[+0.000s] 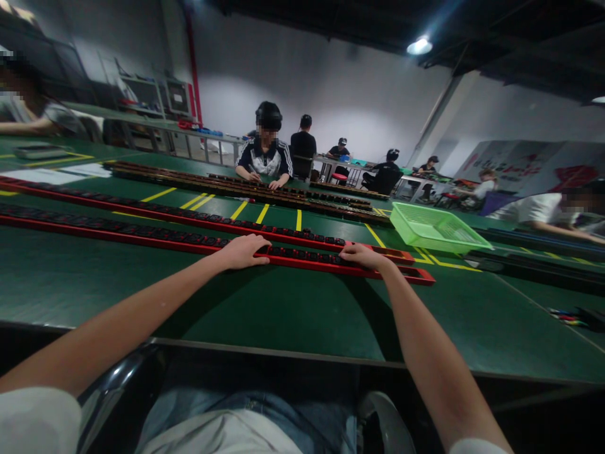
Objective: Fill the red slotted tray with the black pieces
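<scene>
Fingers (259, 244) lie flat, grasping nothing: left hand (242, 251) and right hand (363, 255) rest on the near red strip (142, 238), which runs nine to three o'clock across the counter (283, 309).

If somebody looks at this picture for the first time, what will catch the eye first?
First, the two long red rails full of dark parts, running across the green table; the left hand and the right hand rest on the nearer one. Then the bright green basket, standing on the table farther to the right.
</scene>
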Demonstrator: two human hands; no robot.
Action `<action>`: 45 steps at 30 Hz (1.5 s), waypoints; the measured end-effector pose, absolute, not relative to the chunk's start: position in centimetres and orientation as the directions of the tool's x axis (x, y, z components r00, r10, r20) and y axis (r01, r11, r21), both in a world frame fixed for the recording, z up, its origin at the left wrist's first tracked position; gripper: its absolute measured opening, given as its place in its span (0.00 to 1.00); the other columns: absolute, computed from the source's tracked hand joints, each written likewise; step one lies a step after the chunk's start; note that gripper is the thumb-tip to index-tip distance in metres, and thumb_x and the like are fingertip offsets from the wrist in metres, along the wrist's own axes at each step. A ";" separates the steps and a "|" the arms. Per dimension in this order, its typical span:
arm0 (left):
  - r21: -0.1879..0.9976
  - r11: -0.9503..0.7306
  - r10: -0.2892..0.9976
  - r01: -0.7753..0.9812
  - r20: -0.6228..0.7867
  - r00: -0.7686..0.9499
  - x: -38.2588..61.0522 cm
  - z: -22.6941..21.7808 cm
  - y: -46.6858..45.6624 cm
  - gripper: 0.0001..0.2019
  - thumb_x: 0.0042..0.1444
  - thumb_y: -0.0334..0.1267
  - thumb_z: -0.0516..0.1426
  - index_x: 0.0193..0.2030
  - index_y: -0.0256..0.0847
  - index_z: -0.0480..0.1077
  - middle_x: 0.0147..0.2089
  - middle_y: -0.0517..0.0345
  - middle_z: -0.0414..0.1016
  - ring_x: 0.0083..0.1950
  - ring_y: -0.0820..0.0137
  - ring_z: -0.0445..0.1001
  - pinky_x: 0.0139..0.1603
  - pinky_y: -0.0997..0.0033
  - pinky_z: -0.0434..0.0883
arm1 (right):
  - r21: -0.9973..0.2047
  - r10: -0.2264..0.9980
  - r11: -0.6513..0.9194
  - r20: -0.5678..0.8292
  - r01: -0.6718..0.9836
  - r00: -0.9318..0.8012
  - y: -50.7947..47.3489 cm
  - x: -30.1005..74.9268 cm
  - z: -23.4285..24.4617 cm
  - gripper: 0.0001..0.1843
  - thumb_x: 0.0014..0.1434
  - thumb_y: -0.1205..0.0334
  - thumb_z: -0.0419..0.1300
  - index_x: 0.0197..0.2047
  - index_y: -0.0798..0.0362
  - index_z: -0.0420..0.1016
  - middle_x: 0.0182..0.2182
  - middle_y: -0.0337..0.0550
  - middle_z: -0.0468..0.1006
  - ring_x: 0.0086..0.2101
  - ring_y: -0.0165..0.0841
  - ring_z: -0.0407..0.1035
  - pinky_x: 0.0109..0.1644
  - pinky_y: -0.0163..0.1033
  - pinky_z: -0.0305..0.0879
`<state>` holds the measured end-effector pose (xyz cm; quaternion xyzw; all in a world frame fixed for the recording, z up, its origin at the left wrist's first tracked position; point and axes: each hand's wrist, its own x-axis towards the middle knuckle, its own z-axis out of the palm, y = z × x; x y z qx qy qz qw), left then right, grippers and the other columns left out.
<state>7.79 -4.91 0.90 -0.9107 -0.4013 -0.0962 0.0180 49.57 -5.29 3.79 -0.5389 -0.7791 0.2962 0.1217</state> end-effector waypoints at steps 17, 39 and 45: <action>0.068 -0.679 0.728 0.731 0.192 0.659 7.6 0.9 -4.9 0.28 0.63 0.58 0.52 0.63 0.42 0.65 0.57 0.48 0.73 0.57 0.58 0.71 0.55 0.63 0.67 | -0.444 0.948 0.241 -0.081 0.863 -0.307 -5.0 48.1 2.7 0.28 0.63 0.37 0.49 0.35 0.53 0.74 0.33 0.46 0.76 0.35 0.39 0.70 0.42 0.42 0.64; 0.063 -0.682 0.724 0.729 0.199 0.660 7.6 0.5 -4.5 0.29 0.62 0.59 0.52 0.63 0.43 0.65 0.57 0.49 0.73 0.56 0.58 0.71 0.55 0.63 0.66 | -0.360 0.978 0.178 -0.038 0.916 -0.206 -5.2 46.7 2.7 0.25 0.69 0.48 0.46 0.27 0.54 0.67 0.29 0.46 0.75 0.30 0.34 0.68 0.36 0.36 0.59; 0.066 -0.674 0.732 0.736 0.191 0.654 7.7 0.6 -4.6 0.29 0.62 0.58 0.53 0.64 0.43 0.65 0.57 0.49 0.73 0.56 0.58 0.72 0.55 0.63 0.66 | -0.361 0.979 0.178 -0.024 0.916 -0.200 -5.0 47.0 2.4 0.25 0.69 0.47 0.46 0.27 0.54 0.68 0.29 0.46 0.76 0.31 0.34 0.68 0.37 0.36 0.60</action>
